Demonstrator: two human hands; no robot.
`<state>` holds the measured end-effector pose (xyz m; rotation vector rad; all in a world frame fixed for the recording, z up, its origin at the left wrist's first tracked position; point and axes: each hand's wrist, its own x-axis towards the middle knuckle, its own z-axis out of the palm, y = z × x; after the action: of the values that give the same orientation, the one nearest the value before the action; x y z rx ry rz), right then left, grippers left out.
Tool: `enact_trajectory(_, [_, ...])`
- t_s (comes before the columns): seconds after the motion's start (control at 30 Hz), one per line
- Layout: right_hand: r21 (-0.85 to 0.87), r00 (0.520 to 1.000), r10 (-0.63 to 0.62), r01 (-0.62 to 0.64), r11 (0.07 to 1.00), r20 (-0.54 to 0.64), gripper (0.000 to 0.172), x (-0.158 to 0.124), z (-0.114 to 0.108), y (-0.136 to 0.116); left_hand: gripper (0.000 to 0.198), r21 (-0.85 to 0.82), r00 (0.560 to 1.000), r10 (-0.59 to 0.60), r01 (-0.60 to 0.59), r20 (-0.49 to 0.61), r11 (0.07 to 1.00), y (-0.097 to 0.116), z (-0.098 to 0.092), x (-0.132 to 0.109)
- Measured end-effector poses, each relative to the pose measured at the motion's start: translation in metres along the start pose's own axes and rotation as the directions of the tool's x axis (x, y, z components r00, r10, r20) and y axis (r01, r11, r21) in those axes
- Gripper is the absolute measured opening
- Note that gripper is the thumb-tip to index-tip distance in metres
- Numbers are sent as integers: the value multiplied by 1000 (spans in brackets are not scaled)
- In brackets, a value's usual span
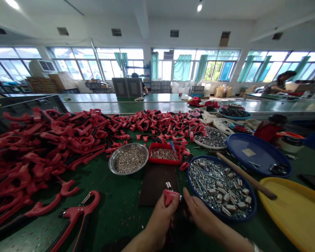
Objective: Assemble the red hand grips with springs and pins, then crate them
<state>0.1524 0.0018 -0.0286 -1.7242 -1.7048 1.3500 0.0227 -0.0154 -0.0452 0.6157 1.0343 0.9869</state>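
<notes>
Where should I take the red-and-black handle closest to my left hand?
Grip the straight lower length of the red-and-black handle from above, coming from the right: it lies flat on the green mat, while the curved top carries a metal piece.

Red plastic grips [55, 140] w/ gloss; steel bolts [220, 185] v. shiny; wood stick [246, 176] smooth.

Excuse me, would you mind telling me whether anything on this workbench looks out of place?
A wooden stick lies slantwise over the rim of the blue tray of bolts, its dark end pointing toward the yellow tray; it looks casually set down among the parts.
</notes>
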Motion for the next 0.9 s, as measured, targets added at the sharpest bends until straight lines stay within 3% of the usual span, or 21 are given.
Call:
enact_trajectory(0.03, [-188,987,-137,120,975,-81,56,0,1,1,55,-80,998,-66,68,23,994,2,-1,1])
enact_trajectory(0.1, [-489,906,-391,270,829,-162,49,-2,2,3,56,-226,983,-162,179,90,958,4,-4,2])
enact_trajectory(0.17, [-601,854,-499,323,731,-147,45,-5,2,5,55,-297,972,-189,223,139,929,5,-5,1])
enact_trajectory(0.27, [-443,905,-417,343,828,-79,51,-8,0,2,51,-244,982,-130,161,140,956,3,-4,-2])
enact_trajectory(0.37, [-169,978,-194,205,964,77,61,-8,-4,-11,51,-110,998,14,-8,56,994,0,-1,-4])
enact_trajectory(0.43, [-58,977,-27,40,998,212,63,-6,-5,-20,52,-58,994,103,-102,20,993,-3,0,-4])
enact_trajectory(0.5, [-74,970,29,-12,997,241,64,-4,-6,-23,54,-90,993,118,-117,14,989,-3,0,-2])
enact_trajectory(0.57, [-286,991,-116,129,949,63,62,-4,-7,-19,54,-181,998,60,-55,18,982,-2,-2,-1])
enact_trajectory(0.6, [-425,967,-250,212,880,-37,57,-4,-7,-15,54,-229,999,12,-5,32,974,0,-2,-1])
enact_trajectory(0.67, [-626,863,-490,315,714,-125,40,-6,-7,-8,56,-276,995,-78,94,68,956,3,-4,-1])
enact_trajectory(0.7, [-655,822,-556,354,668,-123,36,-7,-7,-5,56,-271,990,-112,133,89,953,5,-5,-2])
enact_trajectory(0.73, [-622,815,-568,387,681,-115,35,-8,-7,-3,57,-254,985,-135,157,104,954,5,-5,-2])
enact_trajectory(0.8, [-449,868,-481,384,807,-122,43,-9,-6,-5,56,-192,989,-115,130,89,973,4,-4,-4])
enact_trajectory(0.9, [-107,992,-120,117,987,-26,57,-8,-3,-16,53,-67,997,80,-81,-6,994,-2,-1,-6])
